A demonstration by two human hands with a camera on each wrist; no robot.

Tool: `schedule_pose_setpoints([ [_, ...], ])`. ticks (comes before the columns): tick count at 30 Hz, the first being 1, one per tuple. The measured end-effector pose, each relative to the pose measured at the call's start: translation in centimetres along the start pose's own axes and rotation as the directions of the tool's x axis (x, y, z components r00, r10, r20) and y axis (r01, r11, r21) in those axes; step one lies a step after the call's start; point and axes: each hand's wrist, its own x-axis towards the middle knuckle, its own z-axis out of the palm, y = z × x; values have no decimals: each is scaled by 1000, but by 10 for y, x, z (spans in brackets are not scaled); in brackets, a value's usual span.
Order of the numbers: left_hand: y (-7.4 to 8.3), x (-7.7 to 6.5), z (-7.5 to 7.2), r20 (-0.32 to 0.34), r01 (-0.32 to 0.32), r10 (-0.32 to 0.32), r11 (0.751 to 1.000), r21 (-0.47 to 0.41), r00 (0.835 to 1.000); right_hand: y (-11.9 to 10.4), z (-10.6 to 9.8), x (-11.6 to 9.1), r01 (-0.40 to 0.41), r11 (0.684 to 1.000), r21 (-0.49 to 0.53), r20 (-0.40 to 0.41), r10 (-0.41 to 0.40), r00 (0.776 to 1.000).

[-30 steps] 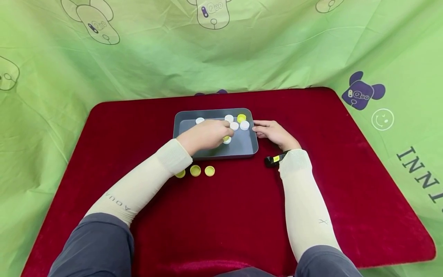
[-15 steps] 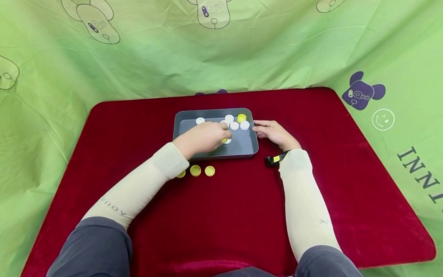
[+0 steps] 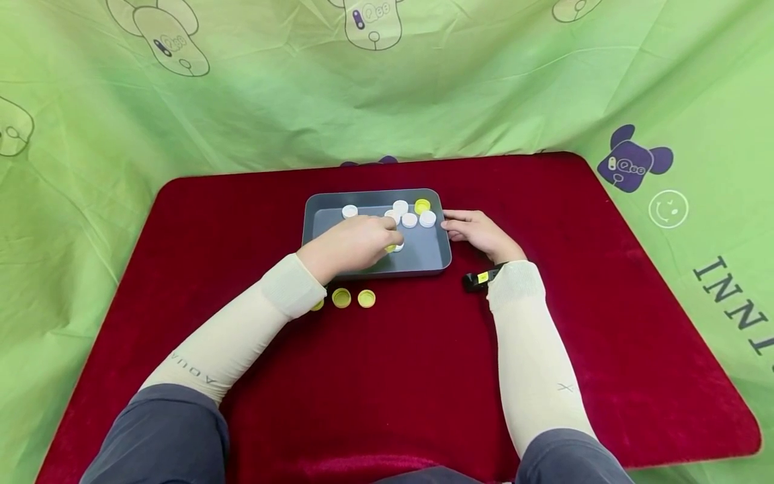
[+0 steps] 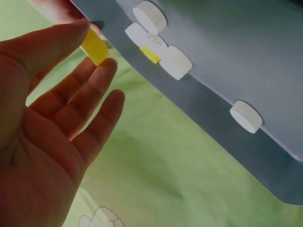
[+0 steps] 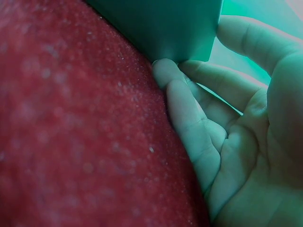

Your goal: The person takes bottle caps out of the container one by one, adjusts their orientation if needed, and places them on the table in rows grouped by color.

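Note:
My left hand point(image 3: 353, 243) reaches over a shallow grey tray point(image 3: 426, 254), pinching a yellow bottle cap point(image 4: 96, 46) between thumb and fingers. In the left wrist view the cap is held on edge, the other fingers loosely extended. A white cap point(image 3: 398, 247) lies by the fingertips in the head view. Several more white caps point(image 3: 427, 219) and a yellow cap point(image 3: 422, 206) lie towards the tray's far right corner. My right hand point(image 3: 480, 234) touches the tray's right wall from outside; the right wrist view has its fingertips low against the wall.
In front of the tray, yellow caps point(image 3: 341, 298) lie in a row on the red tablecloth point(image 3: 417, 370), one partly covered by the left sleeve. A lone white cap point(image 3: 349, 211) sits at the tray's far left. A green printed curtain point(image 3: 471, 87) stands behind the table.
My left hand has drawn slightly left and towards the body with the yellow cap, uncovering more of the white caps behind it. The right hand has stayed at the tray's side.

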Motion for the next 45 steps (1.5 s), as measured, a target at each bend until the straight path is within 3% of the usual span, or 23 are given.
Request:
schedule_pose_setpoints([
  [34,10,-22,1,-83,7,-7,1000,-3,996,2,1,3,-3,1000,12,5,3,1000],
  [45,17,-26,1,-100,-21,20,1000,-6,995,4,-2,5,0,1000,10,11,0,1000],
])
